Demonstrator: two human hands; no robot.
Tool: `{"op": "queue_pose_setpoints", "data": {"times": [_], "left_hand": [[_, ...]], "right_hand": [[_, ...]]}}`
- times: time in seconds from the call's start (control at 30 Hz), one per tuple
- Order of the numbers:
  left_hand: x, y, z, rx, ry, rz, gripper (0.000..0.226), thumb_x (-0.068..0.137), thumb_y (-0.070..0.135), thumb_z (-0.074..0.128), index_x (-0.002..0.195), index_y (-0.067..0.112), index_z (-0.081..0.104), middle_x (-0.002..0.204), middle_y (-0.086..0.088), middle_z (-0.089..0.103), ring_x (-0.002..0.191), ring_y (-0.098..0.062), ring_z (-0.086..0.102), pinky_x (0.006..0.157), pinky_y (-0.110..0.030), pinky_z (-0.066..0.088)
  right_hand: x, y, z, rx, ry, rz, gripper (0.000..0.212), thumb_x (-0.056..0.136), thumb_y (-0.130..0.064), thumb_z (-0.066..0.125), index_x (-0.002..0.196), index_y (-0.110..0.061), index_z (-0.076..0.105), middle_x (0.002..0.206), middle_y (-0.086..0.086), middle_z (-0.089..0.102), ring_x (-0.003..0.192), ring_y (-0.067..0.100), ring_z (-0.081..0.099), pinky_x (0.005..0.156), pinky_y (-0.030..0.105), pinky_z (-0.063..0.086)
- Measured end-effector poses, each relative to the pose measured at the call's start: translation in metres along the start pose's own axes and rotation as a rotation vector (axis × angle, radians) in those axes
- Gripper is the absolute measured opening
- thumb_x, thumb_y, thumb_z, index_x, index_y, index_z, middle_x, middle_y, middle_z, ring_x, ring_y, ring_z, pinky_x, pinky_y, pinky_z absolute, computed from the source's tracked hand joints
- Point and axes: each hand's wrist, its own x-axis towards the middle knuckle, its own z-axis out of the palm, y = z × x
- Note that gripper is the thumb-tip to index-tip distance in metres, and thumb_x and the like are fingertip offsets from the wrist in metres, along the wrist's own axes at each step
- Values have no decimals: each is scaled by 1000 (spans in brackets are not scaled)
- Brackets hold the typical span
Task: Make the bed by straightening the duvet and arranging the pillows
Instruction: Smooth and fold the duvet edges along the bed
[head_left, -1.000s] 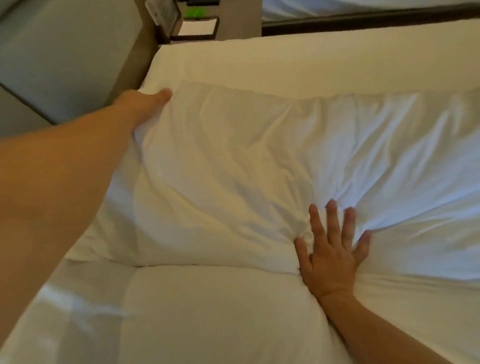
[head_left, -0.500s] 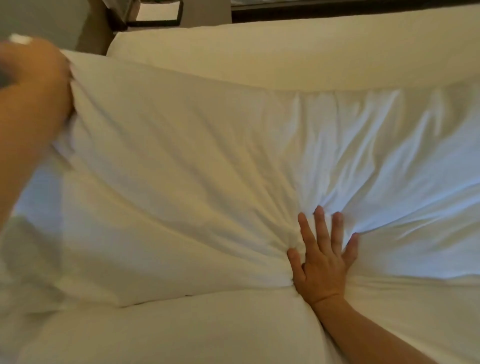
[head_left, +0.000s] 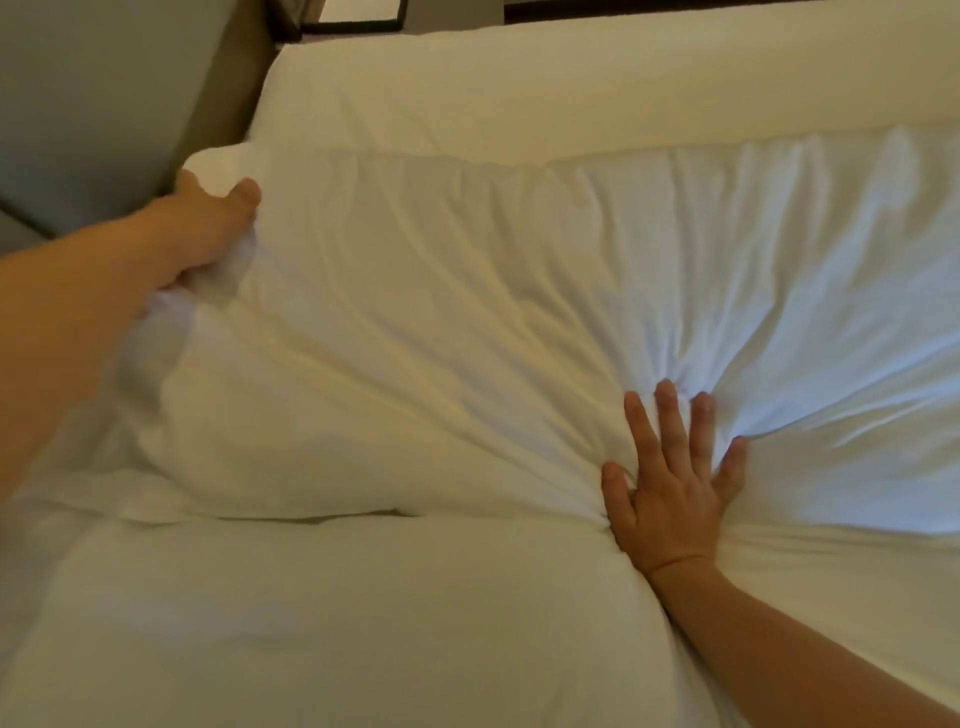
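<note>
Left hand (head_left: 208, 228) grips bunched corner of white duvet (head_left: 441, 338) at the bed's left edge, wall (head_left: 93, 93) just beyond. Right hand (head_left: 670, 493) flat, fingers spread, pressing duvet's near fold. Pillow (head_left: 519, 98) lies beyond both hands.

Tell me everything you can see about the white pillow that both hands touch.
The pillow is white, soft and creased, in a smooth cloth case. It lies across the bed, between a plump white roll behind and smoother bedding in front. The left hand has a grip on its bunched far-left corner. The right hand presses flat on it, and folds spread out from the fingers.
</note>
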Motion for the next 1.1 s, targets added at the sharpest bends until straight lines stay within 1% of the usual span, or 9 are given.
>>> {"op": "queue_pose_setpoints", "data": {"times": [0.07,0.17,0.37,0.47,0.6,0.8,0.93,1.03,1.1], "left_hand": [[-39,-16,-14,158,-45,38,107,88,87,30,163,13,8,157,-31,37,130,-51,50,101,-54,45],[-119,-54,-41,354,-225,157,141,49,112,16,147,13,34,135,-14,59,107,-36,60,92,-48,46],[-245,-118,-50,450,-107,-28,151,45,110,-3,149,6,30,140,-27,52,124,-46,53,99,-55,47],[-244,-126,-16,132,-24,-207,141,60,105,8,161,8,15,160,-24,28,142,-46,38,114,-58,36],[-222,-131,23,-291,15,-376,129,75,99,28,161,3,24,161,-21,37,142,-41,43,115,-49,36],[-201,-138,32,-679,-132,-316,102,79,82,61,149,8,48,142,-14,58,110,-30,60,91,-37,46],[-196,-156,37,-739,-186,-281,99,82,70,71,154,8,43,148,-16,55,125,-34,58,97,-38,45],[-194,-160,44,-731,-93,-286,91,89,57,72,154,3,41,153,-18,51,133,-35,54,99,-38,44],[-195,-161,48,-732,-15,-299,89,90,50,74,153,0,40,156,-19,47,137,-35,52,106,-38,43]], "right_hand": [[0,1,1,2,-21,9,71,96,-54,33,163,-37,20,173,1,21,161,32,11,120,69,7],[0,-2,-2,11,-55,15,71,96,-54,31,164,-37,19,174,-1,18,161,32,8,120,69,4],[-1,-7,-15,34,-133,51,71,95,-53,30,164,-37,20,175,-4,11,162,28,2,121,69,1],[1,-10,-22,53,-144,58,69,96,-51,31,163,-37,23,174,-3,14,161,29,4,122,70,3],[1,-13,-24,50,-147,72,68,96,-53,29,163,-38,23,174,-4,16,161,27,5,122,70,3],[3,-13,-33,40,-196,50,71,94,-62,17,163,-46,14,175,-10,9,161,22,0,123,64,-1],[16,-11,-63,150,-412,57,73,87,-70,8,157,-54,-1,174,-14,-1,161,14,-7,125,57,-6],[2,-13,-104,278,-598,23,72,104,-56,44,159,-54,-1,173,-20,-3,161,15,-3,126,61,-1],[-28,-20,-108,177,-585,44,67,98,-76,25,156,-62,-4,172,-19,-8,160,15,-9,123,62,-5]]}}
